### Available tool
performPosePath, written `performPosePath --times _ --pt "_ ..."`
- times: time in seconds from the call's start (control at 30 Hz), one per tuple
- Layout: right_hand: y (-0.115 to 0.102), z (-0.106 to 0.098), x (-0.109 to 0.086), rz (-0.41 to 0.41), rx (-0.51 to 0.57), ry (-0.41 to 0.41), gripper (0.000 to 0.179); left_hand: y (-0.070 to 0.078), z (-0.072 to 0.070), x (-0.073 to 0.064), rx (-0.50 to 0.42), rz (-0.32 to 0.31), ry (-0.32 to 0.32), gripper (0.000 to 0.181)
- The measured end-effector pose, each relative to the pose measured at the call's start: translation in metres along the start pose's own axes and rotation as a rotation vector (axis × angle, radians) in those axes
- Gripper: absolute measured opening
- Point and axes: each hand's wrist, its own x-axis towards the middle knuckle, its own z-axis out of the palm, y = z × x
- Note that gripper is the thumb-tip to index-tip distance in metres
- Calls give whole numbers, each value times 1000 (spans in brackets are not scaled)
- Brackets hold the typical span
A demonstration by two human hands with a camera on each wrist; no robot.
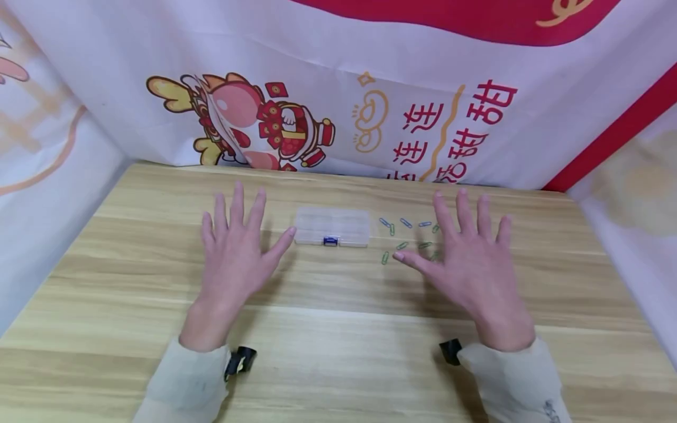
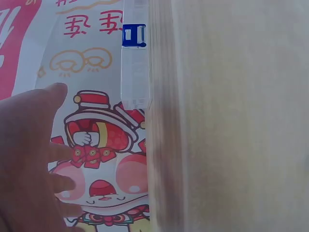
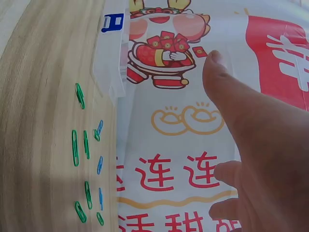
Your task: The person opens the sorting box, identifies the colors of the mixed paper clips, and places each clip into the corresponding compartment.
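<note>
A clear plastic box (image 1: 332, 222) with a blue latch (image 1: 330, 241) lies on the table between the two hands, its lid down. My left hand (image 1: 231, 258) is held over the table left of the box, fingers spread and straight, holding nothing. To the right, my right hand (image 1: 473, 264) hovers with its fingers spread, also holding nothing. Green and blue paper clips (image 1: 402, 245) lie scattered between the box and the right hand, which covers some of them in the head view. In the right wrist view, several green clips (image 3: 75, 147) and a few blue clips (image 3: 100, 165) show.
The wooden table (image 1: 328, 352) ends at the back against a printed cloth (image 1: 328, 53) with a cartoon figure and red characters. Cloth also hangs at both sides. Each wrist wears a small black camera (image 1: 240, 361) over a light sleeve.
</note>
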Motion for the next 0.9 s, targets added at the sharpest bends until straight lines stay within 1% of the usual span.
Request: performPosePath --times 0.2,0.27,0.33,0.4,0.5,0.57,0.63,0.73,0.8,0.9 --pt "-3 3 3 -50 32 -25 114 2 -3 0 -171 -18 -128 86" --pt "-5 5 5 -71 46 -44 111 4 -2 1 -221 -18 -152 83" --pt "-8 8 7 -97 46 -59 109 5 0 1 -272 -9 -155 79" --pt "-12 13 8 -135 39 -53 107 8 3 2 -322 2 -147 75" --pt "-19 22 11 -215 61 2 102 12 9 3 -391 20 -129 71" --pt "-26 29 12 -263 97 40 97 16 13 3 -425 28 -126 71" --pt "-33 35 14 -298 142 60 91 19 17 4 -449 31 -137 71" --pt "-43 41 18 -322 179 56 86 24 24 5 -465 30 -173 73" --pt "-51 45 20 -333 186 47 84 26 28 6 -471 23 -197 74" --pt "-61 49 24 -352 186 35 79 30 35 9 -477 8 -212 76"
